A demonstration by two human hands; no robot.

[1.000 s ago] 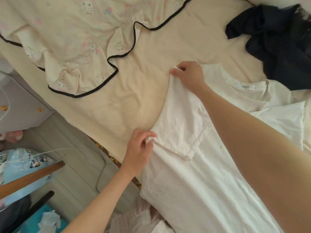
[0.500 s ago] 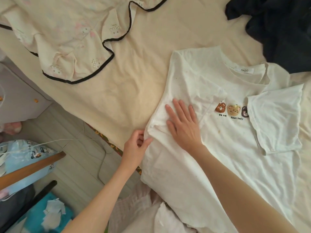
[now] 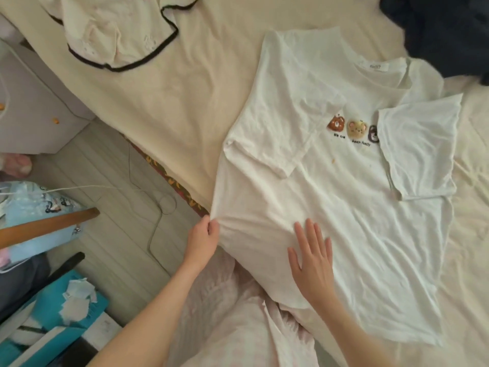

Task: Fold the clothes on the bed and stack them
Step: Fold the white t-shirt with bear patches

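A white T-shirt (image 3: 352,197) with three bear faces printed on the chest lies face up on the cream bed (image 3: 185,107). Both short sleeves are folded in over its front. My left hand (image 3: 203,241) pinches the shirt's left side edge at the bed's edge. My right hand (image 3: 312,256) lies flat, fingers straight, on the shirt's lower front. A pale patterned garment with black trim (image 3: 116,33) is spread at the top left. A dark navy garment (image 3: 447,30) is bunched at the top right.
Pink fabric (image 3: 238,321) bunches below the shirt between my arms. Left of the bed lie a wooden floor with a thin cable (image 3: 156,207), a pale cabinet (image 3: 29,112), a wooden bar (image 3: 47,226) and a teal box with paper scraps (image 3: 76,300).
My right hand let go of the left sleeve near the shoulder and slid down the shirt, flat, to its lower front. My left hand moved down the side edge. The view shifted up the bed.
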